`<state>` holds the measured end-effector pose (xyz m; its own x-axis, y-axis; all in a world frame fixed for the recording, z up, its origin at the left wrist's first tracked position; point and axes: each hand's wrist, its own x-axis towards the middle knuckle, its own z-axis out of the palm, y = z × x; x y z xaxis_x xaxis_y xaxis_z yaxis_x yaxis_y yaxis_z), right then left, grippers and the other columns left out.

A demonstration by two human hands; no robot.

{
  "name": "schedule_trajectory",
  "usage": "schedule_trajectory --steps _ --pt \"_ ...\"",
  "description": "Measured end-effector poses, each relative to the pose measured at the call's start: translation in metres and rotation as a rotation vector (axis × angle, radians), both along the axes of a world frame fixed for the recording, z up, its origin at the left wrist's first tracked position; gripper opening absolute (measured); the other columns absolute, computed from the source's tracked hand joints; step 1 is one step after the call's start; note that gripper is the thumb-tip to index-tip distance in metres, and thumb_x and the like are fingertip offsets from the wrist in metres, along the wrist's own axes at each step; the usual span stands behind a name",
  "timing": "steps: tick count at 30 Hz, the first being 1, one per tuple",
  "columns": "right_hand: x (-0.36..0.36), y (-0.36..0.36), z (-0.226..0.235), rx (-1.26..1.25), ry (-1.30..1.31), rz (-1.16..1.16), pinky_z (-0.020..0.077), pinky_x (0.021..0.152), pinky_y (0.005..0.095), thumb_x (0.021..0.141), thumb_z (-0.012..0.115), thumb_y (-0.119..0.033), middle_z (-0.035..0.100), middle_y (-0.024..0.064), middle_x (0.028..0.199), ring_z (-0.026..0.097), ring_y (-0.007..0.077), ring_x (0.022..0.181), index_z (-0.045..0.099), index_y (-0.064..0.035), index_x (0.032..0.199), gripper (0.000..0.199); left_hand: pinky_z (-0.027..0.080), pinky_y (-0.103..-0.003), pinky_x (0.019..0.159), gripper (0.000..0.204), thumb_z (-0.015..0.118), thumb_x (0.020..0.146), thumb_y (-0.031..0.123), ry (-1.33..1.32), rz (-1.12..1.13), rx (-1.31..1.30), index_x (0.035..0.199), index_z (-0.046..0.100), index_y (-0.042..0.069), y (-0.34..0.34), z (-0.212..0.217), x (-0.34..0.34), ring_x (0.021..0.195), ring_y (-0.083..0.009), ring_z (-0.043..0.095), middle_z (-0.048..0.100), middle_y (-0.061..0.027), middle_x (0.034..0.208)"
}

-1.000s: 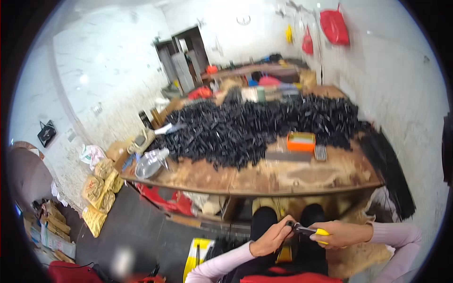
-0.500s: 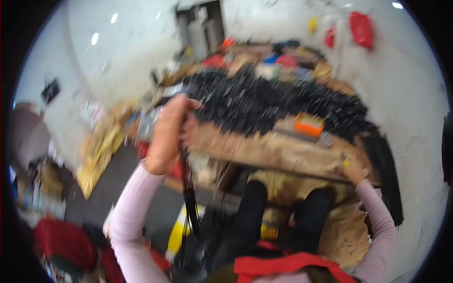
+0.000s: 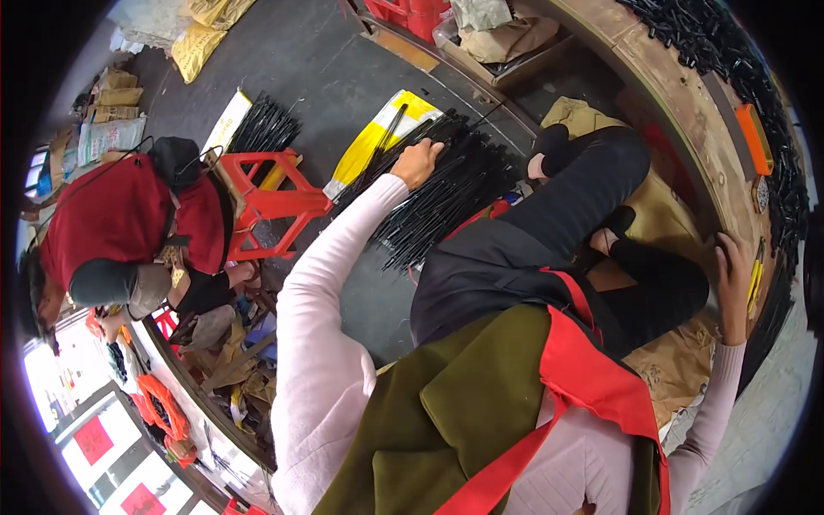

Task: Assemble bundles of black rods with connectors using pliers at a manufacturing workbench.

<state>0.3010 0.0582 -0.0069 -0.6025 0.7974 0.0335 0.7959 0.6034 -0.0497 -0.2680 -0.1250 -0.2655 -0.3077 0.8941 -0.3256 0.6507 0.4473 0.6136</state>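
Note:
My left hand (image 3: 418,163) is at the top of a heap of long thin black rods (image 3: 451,193) on the floor. Its fingers are curled; whether rods are still inside them is hidden. Under the heap's left side lies a yellow and white sack (image 3: 369,150). On the right, my right hand (image 3: 732,275) rests at the edge of the wooden workbench (image 3: 687,112), fingers extended and holding nothing visible. Beside it on the bench is a yellow-handled tool (image 3: 755,281).
Black pieces (image 3: 712,43) cover the bench's far side, near an orange box (image 3: 754,140). Left of the heap stands a red plastic stool (image 3: 266,202); past it a person in dark red (image 3: 112,215) bends over. Another bundle of rods (image 3: 264,124) lies behind the stool.
The view has swung left and down. My left hand, raised with a bundle of black rods hanging from it, has come down to the heap. My right hand stays at the bench edge.

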Motion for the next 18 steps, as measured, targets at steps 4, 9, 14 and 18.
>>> schedule_trajectory --steps 4,9,14,18 --pt "-0.044 -0.028 0.014 -0.185 -0.035 0.000 0.0424 0.098 0.0373 0.094 0.057 -0.005 0.058 0.0153 0.123 0.053 0.0328 0.117 0.060 -0.0006 0.117 0.024 0.047 -0.057 0.084 0.046 0.041 0.101 0.042 0.032 0.038 -0.024 0.105 0.053 -0.002 0.028 -0.033 0.006 0.097 -0.0522 0.058 0.062 -0.0355 0.097" --pt "-0.062 -0.032 0.006 -0.352 -0.191 -0.042 0.0424 0.097 0.0374 0.091 0.058 -0.005 0.056 0.0164 0.124 0.053 0.0357 0.115 0.059 -0.0006 0.118 0.027 0.045 -0.050 0.094 0.062 0.057 0.095 0.034 0.256 0.062 0.331 0.147 0.035 0.008 0.038 -0.156 0.004 0.113 -0.0459 0.052 0.048 -0.0290 0.131" --pt "-0.100 -0.038 0.002 -0.605 -0.117 -0.126 0.0477 0.084 0.0379 0.089 0.060 -0.004 0.064 0.0194 0.101 0.061 0.0379 0.095 0.061 0.0021 0.113 0.024 0.046 -0.052 0.090 0.028 0.058 0.091 0.027 -0.005 0.165 0.060 0.107 0.069 0.006 0.001 -0.230 0.013 0.103 -0.0453 0.057 0.062 -0.0241 0.110" --pt "-0.084 -0.052 -0.014 -0.624 -0.135 -0.215 0.0489 0.078 0.0387 0.089 0.061 -0.004 0.064 0.0188 0.098 0.063 0.0355 0.090 0.061 0.0015 0.113 0.024 0.048 -0.050 0.089 0.038 0.052 0.096 0.037 -0.134 0.397 0.035 0.111 0.066 0.005 0.068 -0.213 0.028 0.102 -0.0462 0.060 0.065 -0.0276 0.105"
